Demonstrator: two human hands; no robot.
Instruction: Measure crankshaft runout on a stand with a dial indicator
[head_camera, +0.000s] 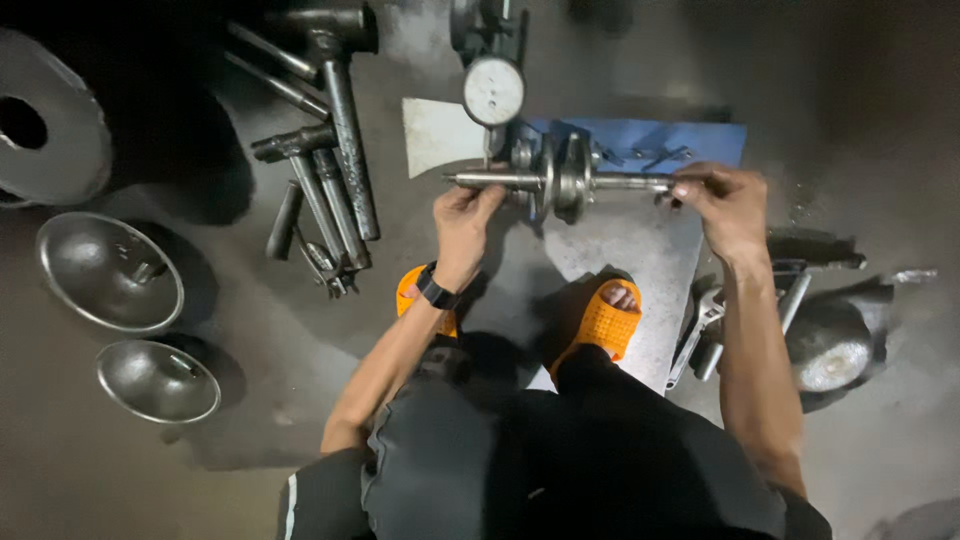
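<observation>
1. Head view: a steel crankshaft lies level across a stand, well above the person's orange sandals, its webs at the middle and a shaft end sticking out to each side
2. The left hand is closed around the crankshaft's left shaft end; the right hand pinches the right shaft end with its fingertips
3. A round dial gauge hangs just above the crankshaft's left half, its stem dropping toward the shaft; whether the tip touches cannot be told
4. Behind the crankshaft lies a blue sheet, below it a grey metal plate
5. Left of the crankshaft lie hammers and steel bars, further left two metal bowls; to its right a wrench
6. By my reading the step in hand is checking the shaft for runout; the next move calls for a slow, even turn with both hands, without lifting it off its supports
</observation>
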